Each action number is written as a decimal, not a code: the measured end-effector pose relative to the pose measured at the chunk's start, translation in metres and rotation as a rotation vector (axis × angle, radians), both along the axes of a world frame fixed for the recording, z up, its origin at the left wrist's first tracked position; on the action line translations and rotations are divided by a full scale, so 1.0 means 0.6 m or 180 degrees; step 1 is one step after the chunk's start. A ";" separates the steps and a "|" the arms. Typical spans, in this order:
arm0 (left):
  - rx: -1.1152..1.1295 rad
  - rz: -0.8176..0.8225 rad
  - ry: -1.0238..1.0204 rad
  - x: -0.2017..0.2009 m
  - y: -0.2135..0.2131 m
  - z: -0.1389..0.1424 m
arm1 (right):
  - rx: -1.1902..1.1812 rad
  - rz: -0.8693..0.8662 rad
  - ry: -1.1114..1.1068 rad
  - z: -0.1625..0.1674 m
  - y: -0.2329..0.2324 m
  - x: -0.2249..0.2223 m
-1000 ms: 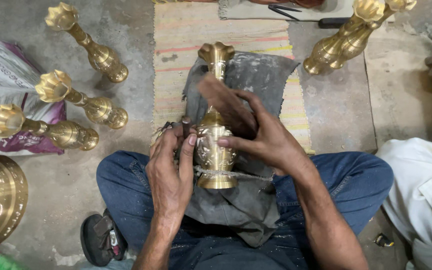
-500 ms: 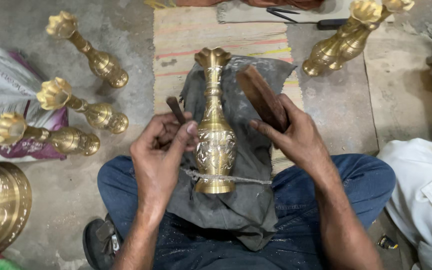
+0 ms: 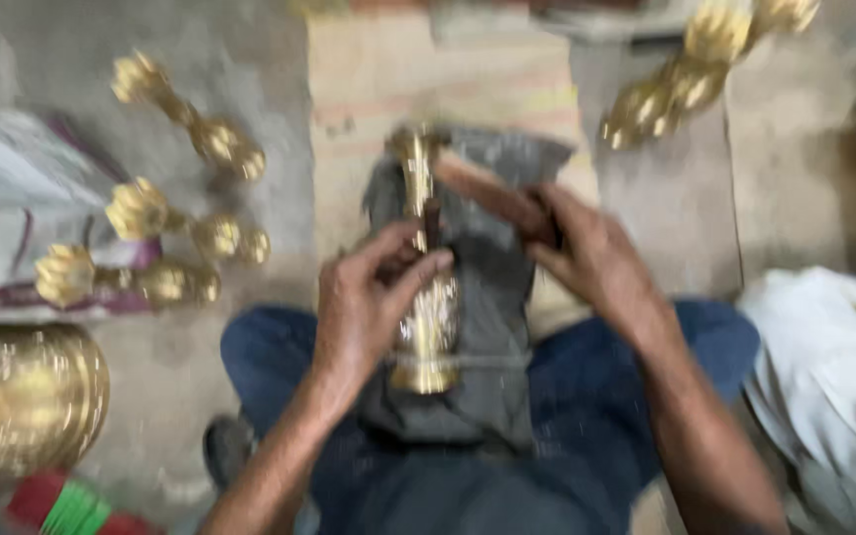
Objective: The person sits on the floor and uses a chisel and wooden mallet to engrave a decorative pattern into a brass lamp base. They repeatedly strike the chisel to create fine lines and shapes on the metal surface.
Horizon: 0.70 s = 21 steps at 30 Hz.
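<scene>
Brass vase (image 3: pixel 428 317) lies on the grey cloth (image 3: pixel 492 297) across my lap, blurred in the shot. Off to the left of my grip, three more vases (image 3: pixel 165 233) rest on the floor. My left hand (image 3: pixel 364 302) pinches a dark punch (image 3: pixel 430 220) against the vase's neck; just right, my right hand (image 3: pixel 596 258) grips a wooden mallet (image 3: pixel 492 196).

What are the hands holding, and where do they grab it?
The right hand grips a wooden block by its near end. The left hand pinches a thin tool against the brass vase.
</scene>
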<state>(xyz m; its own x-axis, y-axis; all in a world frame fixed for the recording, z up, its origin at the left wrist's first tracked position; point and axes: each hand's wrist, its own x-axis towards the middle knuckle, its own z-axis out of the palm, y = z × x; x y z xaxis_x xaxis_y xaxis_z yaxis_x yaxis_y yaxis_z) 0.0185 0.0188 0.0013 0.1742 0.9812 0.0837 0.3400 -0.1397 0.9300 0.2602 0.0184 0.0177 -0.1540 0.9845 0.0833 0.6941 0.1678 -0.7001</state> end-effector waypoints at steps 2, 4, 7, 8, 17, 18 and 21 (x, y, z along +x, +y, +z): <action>-0.0026 -0.0094 -0.0128 -0.002 -0.008 0.001 | 0.0086 0.0111 -0.0039 0.009 0.007 0.002; -0.0326 -0.0161 -0.0230 -0.003 -0.013 0.001 | 0.0098 0.0132 -0.0146 0.013 0.008 0.002; -0.0738 -0.0104 -0.0391 -0.005 -0.010 0.000 | 0.0181 0.0082 -0.0432 0.008 0.002 0.001; -0.0837 -0.0079 -0.0479 -0.004 -0.011 0.001 | 0.0103 0.0076 -0.0368 0.005 -0.002 0.001; -0.0886 -0.0111 -0.0751 -0.013 -0.036 0.000 | -0.0680 -0.0233 0.0118 -0.050 -0.040 -0.018; -0.0881 -0.0104 -0.0959 -0.013 -0.030 -0.003 | -0.0752 -0.0259 0.0166 -0.058 -0.042 -0.023; -0.1295 0.0018 -0.1444 -0.007 -0.021 -0.006 | -0.0790 -0.0318 0.0106 -0.080 -0.049 -0.031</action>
<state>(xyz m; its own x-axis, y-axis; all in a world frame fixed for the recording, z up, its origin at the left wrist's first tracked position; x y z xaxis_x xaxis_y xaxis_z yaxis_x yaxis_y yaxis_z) 0.0140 0.0060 -0.0023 0.2036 0.9508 -0.2333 -0.1030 0.2578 0.9607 0.2415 -0.0108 -0.0301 -0.0564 0.9856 -0.1591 0.6745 -0.0799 -0.7340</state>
